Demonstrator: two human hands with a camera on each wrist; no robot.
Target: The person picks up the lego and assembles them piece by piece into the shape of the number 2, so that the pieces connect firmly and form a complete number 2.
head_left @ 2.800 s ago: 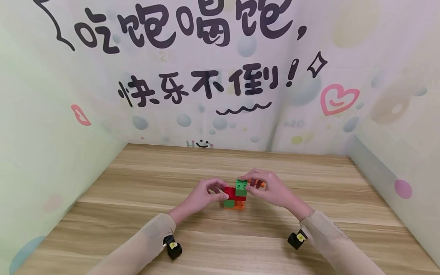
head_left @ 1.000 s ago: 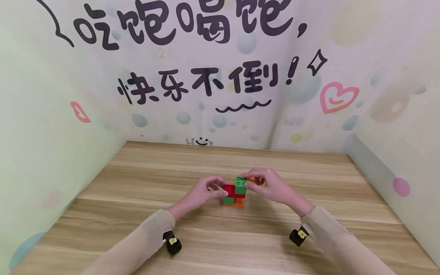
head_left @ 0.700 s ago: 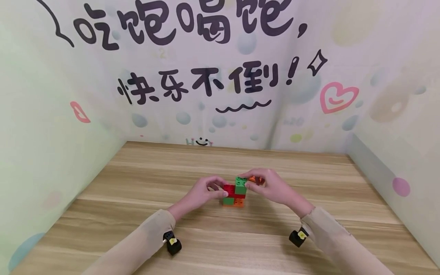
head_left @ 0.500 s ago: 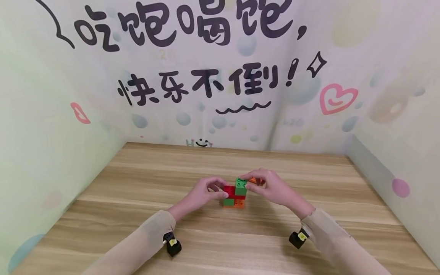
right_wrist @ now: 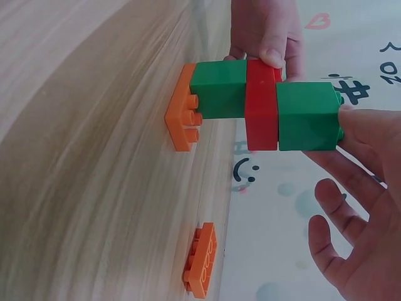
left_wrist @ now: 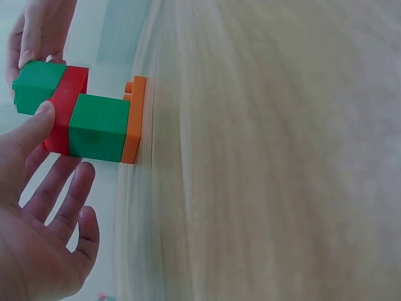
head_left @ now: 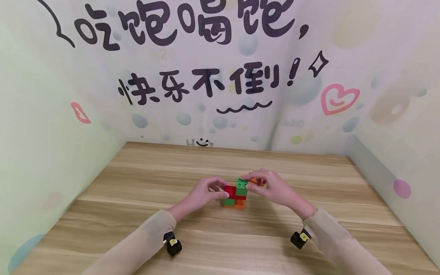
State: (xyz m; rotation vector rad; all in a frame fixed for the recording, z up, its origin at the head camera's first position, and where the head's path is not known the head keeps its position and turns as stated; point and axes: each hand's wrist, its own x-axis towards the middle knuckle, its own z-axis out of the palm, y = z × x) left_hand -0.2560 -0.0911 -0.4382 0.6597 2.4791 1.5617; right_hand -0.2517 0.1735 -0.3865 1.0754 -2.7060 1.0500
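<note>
A small stack of toy building bricks stands upright on the table. At its base is a flat orange brick (right_wrist: 180, 116), with a lower green brick (left_wrist: 99, 128) on one side of it. A red brick (right_wrist: 262, 122) bridges above, and an upper green brick (head_left: 241, 188) sits on the red one's right end. My left hand (head_left: 204, 194) pinches the red brick's left end, thumb on the near face. From the right, my right hand (head_left: 271, 186) pinches the upper green brick near its studded top; its other fingers are spread in the right wrist view.
A loose orange brick (right_wrist: 202, 260) lies on the wooden table (head_left: 206, 244) behind my right hand, partly hidden in the head view. Printed cloth walls (head_left: 172, 126) enclose the table at the back and sides.
</note>
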